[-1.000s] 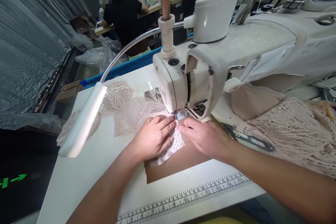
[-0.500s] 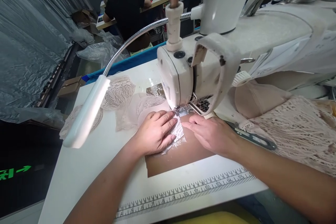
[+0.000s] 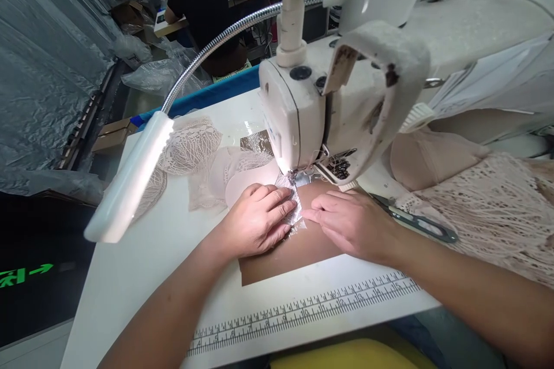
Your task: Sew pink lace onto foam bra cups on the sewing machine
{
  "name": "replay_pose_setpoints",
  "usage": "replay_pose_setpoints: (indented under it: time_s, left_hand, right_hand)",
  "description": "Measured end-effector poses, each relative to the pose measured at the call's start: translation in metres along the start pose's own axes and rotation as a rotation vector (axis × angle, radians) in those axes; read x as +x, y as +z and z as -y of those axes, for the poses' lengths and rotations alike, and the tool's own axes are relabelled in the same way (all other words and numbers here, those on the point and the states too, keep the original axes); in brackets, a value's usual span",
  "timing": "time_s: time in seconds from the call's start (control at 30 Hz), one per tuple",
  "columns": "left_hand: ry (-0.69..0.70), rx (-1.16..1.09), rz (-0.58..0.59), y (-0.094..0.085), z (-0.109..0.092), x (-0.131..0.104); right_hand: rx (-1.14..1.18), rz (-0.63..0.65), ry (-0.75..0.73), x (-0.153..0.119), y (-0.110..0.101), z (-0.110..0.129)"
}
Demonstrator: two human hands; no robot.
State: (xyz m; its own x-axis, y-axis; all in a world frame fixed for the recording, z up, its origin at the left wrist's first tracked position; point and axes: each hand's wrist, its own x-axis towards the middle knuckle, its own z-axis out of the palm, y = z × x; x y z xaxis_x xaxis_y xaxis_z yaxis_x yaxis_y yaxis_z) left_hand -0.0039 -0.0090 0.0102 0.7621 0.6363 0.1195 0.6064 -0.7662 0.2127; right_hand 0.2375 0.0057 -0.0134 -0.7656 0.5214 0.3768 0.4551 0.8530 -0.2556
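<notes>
A small piece of pale lace fabric (image 3: 295, 216) lies under the sewing machine's needle and presser foot (image 3: 291, 175). My left hand (image 3: 259, 220) rests flat over it, fingers stretched out and pressing it down just in front of the foot. At the fabric's right edge is my right hand (image 3: 350, 219), its fingers curled together and the index fingertip touching the edge; the thumb is hidden. Beneath both hands is a brown sheet (image 3: 277, 268) on the white machine table (image 3: 208, 277). The sewing machine head (image 3: 294, 115) stands directly beyond my hands.
Lace bra cups (image 3: 194, 147) lie at the left beneath a lamp (image 3: 130, 184) on a bendable neck. Thread snips (image 3: 419, 225) and beige lace garments (image 3: 485, 202) lie right. A printed ruler (image 3: 303, 314) runs along the front edge. A seated person (image 3: 201, 6) works beyond.
The lace fabric has moved forward under the foot, with less showing in front. My left hand still lies on it; my right index fingertip is now lower along its edge. The view has shifted slightly.
</notes>
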Motion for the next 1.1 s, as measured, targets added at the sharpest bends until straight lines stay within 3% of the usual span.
replay_pose_setpoints:
  time_s: [0.4,1.1]
  left_hand:
    - [-0.101,0.008,-0.03,0.002,0.0,0.007]
    - [-0.09,0.094,0.004,0.003,0.005,0.007]
  right_hand:
    - [0.005,0.069,-0.017,0.003,-0.001,0.006]
    - [-0.143,0.007,0.081,0.012,0.005,0.002]
